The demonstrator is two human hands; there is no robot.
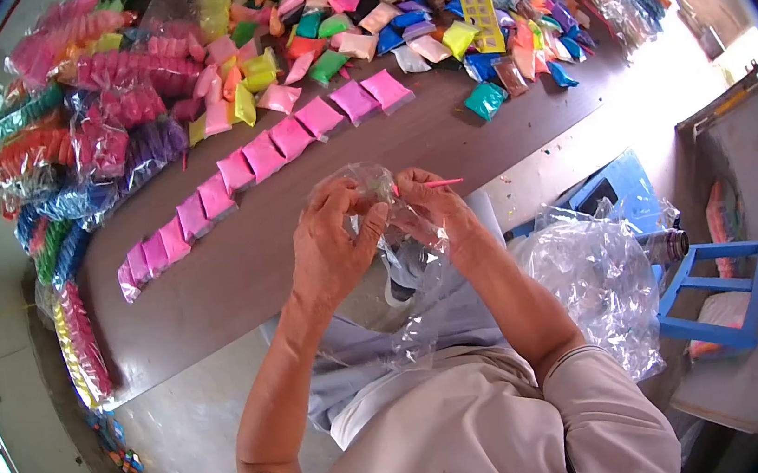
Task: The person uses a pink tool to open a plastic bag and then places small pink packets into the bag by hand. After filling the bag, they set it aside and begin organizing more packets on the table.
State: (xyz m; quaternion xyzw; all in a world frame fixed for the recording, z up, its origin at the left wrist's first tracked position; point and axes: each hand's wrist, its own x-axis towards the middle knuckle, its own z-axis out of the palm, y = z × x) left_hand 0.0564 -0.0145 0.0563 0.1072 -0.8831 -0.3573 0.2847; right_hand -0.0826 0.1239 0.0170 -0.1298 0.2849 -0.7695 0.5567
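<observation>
My left hand (329, 247) is closed, its fingers pinching the upper part of a clear plastic bag (417, 227). The bag is thin and crumpled, hanging down over my lap. My right hand (443, 210) is also closed at the bag's top edge, and a thin pink stick (449, 182) pokes out from between its fingers to the right. What the fingertips grip inside the folds is hard to see. Just beyond my hands, a slanting row of pink packets (263, 155) lies on the brown table (452, 139), each one overlapping or touching its neighbour.
Stacked bundles of bagged packets (117, 70) cover the table's left end. Loose coloured packets (357, 45) and yellow sheets (483, 24) pile up at the back. To my right are a heap of clear bags (589, 278) and a blue frame (718, 296).
</observation>
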